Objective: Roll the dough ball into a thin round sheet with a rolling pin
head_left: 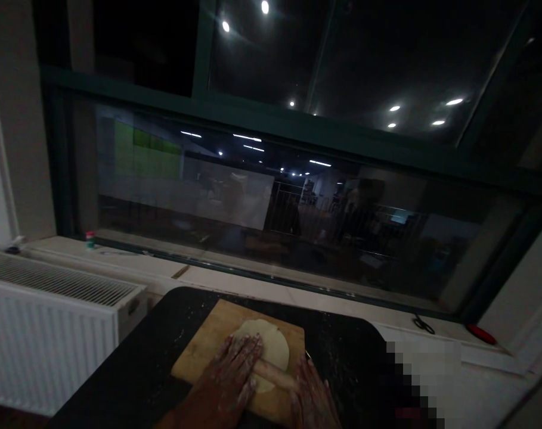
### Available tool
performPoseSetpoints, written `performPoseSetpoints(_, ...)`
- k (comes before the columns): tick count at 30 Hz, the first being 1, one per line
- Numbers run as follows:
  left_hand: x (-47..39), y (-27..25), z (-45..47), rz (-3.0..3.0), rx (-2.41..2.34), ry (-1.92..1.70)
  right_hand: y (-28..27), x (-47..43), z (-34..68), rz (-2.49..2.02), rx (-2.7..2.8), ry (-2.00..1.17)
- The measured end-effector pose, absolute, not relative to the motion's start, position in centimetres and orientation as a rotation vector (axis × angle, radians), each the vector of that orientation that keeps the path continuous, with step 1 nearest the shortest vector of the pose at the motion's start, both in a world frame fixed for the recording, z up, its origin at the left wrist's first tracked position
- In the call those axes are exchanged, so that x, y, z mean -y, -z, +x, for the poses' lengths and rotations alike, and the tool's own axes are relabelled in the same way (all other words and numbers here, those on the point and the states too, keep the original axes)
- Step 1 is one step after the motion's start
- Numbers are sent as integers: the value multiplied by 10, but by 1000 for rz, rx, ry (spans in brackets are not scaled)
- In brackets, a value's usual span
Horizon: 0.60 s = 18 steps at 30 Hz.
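A flat, round sheet of pale dough lies on a wooden board. Across its near part runs a wooden rolling pin, slanting down to the right. My left hand, dusted with flour, lies over the pin's left end with its fingers stretched forward above the dough. At the pin's right end rests my right hand, also floury, its fingers extended forward near the board's right edge. Both palms appear to press on the pin without wrapping round it; the pin's ends are hidden under the hands.
The board stands on a black table speckled with flour. Behind it runs a white windowsill with scissors, a red object and a small red-and-green container. A white radiator stands at the left, below a dark window.
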<state>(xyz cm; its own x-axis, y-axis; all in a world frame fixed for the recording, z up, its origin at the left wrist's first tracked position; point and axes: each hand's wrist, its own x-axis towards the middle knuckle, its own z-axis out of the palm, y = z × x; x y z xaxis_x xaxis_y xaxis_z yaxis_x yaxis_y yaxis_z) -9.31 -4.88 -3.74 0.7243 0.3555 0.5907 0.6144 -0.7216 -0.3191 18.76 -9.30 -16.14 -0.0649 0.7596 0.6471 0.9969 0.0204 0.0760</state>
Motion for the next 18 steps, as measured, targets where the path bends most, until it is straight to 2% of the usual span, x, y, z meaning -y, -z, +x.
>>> performPoseSetpoints(4,29,40,-80,-2474,791,718,77,68,179,-2030,2058,416)
performPoseSetpoints(8,-9,39,-63,-2544,906,667,2,6,173,-2087,2260,38)
performPoseSetpoints(13,-31,39,-55,-2495,1212,540,-4,-38,173,-1905,2413,-42)
performPoseSetpoints(18,-19,44,-56,-2475,1123,663,19,11,187,-1973,2296,2)
